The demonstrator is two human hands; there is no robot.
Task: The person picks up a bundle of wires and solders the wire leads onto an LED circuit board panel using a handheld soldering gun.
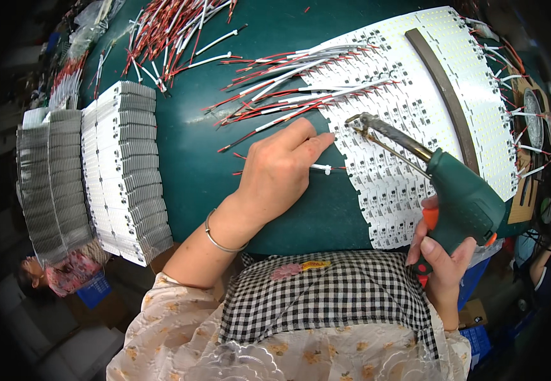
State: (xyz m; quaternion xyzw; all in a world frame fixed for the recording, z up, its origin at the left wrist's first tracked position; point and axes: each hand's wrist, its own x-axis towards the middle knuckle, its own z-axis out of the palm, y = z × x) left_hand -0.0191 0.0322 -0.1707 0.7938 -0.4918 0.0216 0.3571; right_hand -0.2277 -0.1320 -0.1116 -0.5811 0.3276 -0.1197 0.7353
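Note:
My right hand (443, 254) is wrapped round the green handle of a soldering gun (466, 197). Its metal tip points up and left, just above a white sheet of LED circuit boards (389, 184). My left hand (282, 165) is closed at the sheet's left edge, index finger reaching to that edge. A red-and-white wire (321, 167) runs under this hand, its red ends showing on the far side of it; the fingertips' hold on it is partly hidden. Several more white-sleeved wires (288, 95) lie with one end over the upper left of the sheet.
A dark curved bar (443, 95) lies across the sheet. Loose red and white wires (174, 32) are heaped at the far left. Stacked board strips (123, 171) stand on the left of the green table (193, 146). Wires and a metal dish (532, 117) are at the right edge. Another person (66, 273) appears lower left.

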